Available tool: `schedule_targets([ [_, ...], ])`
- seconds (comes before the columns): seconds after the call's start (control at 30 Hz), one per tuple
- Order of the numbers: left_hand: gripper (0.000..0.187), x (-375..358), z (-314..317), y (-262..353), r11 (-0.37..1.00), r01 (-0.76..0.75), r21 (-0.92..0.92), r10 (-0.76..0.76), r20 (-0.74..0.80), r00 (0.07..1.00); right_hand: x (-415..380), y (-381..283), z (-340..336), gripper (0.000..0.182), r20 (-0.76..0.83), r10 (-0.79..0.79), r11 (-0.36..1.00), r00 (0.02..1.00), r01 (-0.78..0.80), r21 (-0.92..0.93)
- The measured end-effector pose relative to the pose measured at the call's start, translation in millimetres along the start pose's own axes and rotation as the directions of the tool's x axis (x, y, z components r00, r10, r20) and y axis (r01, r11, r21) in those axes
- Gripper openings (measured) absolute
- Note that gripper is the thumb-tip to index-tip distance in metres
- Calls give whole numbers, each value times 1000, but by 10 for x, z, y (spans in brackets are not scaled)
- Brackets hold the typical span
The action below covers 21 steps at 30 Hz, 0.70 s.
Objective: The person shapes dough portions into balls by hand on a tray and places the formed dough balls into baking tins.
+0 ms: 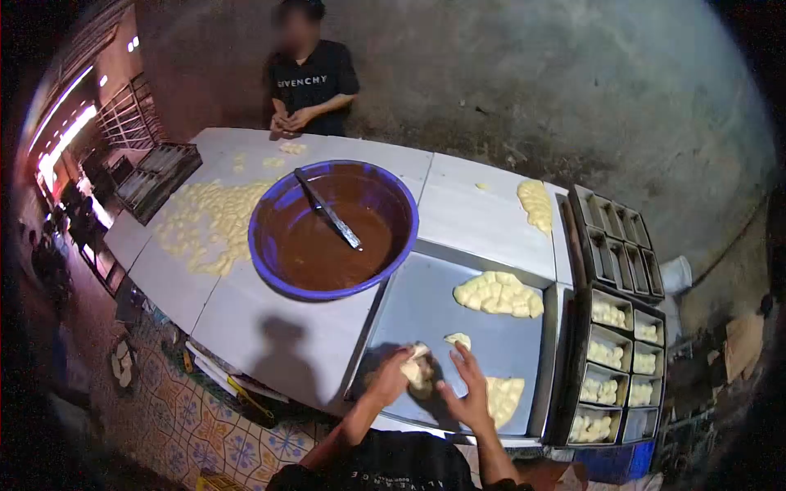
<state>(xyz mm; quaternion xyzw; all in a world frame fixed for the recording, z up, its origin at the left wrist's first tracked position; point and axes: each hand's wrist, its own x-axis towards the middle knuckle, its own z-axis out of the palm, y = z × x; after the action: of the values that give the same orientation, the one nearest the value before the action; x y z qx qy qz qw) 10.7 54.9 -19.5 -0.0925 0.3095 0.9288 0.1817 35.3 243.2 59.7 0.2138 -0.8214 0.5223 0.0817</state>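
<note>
My left hand point(390, 378) is closed on a piece of pale dough point(420, 368) above the large metal tray point(417, 299). Fingers apart, my right hand point(467, 391) hovers just to the right of that piece, with nothing visible in it. A small lump of dough point(458, 338) lies in the tray beyond my right fingertips. Farther back sits a cluster of dough balls point(499, 295), and another patch of dough point(505, 399) is partly covered by my right hand and forearm.
A blue basin point(256, 258) of brown paste with a spatula point(332, 214) in it stands left of the tray. Many dough pieces point(217, 221) cover the table's left. Stacked loaf tins point(606, 360), several dough-filled, stand at right. Across the table stands a person point(311, 90).
</note>
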Motion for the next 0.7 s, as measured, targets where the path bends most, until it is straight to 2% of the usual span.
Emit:
schedule_targets([
  [0.07,32,-60,32,-198,909,-191,372,145,149,978,-14,-85,173,62,54,-3,999,999,5,-41],
  [0.1,34,-23,147,-270,946,-85,314,119,-90,989,-43,-39,276,65,88,10,999,996,-5,-53],
  [0.13,36,-14,241,-311,974,2,227,73,-321,944,-82,10,373,68,124,21,998,992,-13,-66],
  [0.17,25,-118,415,-117,865,-13,502,112,-167,980,-158,-4,448,73,193,0,999,981,7,-37],
  [0.2,25,-79,324,-135,865,-19,502,119,-167,979,-167,-26,539,79,189,-113,993,975,119,-19],
  [0.23,23,20,187,-189,970,-178,166,192,-67,979,-213,-87,574,79,263,-90,992,961,111,-66],
  [0.27,26,91,118,-215,937,-284,-205,291,6,957,-248,-170,558,79,332,-62,987,941,106,-117],
  [0.3,34,-90,516,70,938,-251,-239,195,-234,952,-271,-192,527,77,295,-58,997,954,43,58],
  [0.33,24,-58,434,97,939,-216,-266,151,-245,958,-298,-215,509,75,260,-44,972,965,-19,235],
  [0.37,23,-17,370,123,912,-177,-370,92,-238,967,-303,-236,462,68,135,8,963,991,-44,265],
  [0.4,26,5,309,133,873,-135,-469,29,-227,974,-268,-209,491,59,6,103,923,995,-97,373],
  [0.47,40,-11,226,87,775,-162,-611,116,-114,987,-146,-121,421,55,-147,14,973,989,20,229],
  [0.5,45,-72,352,156,811,-174,-559,125,-126,984,-47,-236,382,53,-126,36,985,991,-14,171],
  [0.53,45,-81,408,144,809,-170,-563,121,-124,985,-15,-179,460,57,-75,122,980,990,-109,166],
  [0.6,56,-140,564,123,935,-208,-287,150,-211,966,39,-138,708,63,69,306,886,949,-311,344],
  [0.63,54,-272,675,127,956,-193,220,235,-182,955,75,-189,788,70,53,240,898,969,-243,367],
  [0.67,47,-190,617,2,901,-173,397,289,-254,923,99,-160,813,70,48,233,899,971,-234,370],
  [0.7,47,-140,565,-126,857,-298,421,397,-169,902,142,-31,874,71,54,320,811,946,-303,500],
])
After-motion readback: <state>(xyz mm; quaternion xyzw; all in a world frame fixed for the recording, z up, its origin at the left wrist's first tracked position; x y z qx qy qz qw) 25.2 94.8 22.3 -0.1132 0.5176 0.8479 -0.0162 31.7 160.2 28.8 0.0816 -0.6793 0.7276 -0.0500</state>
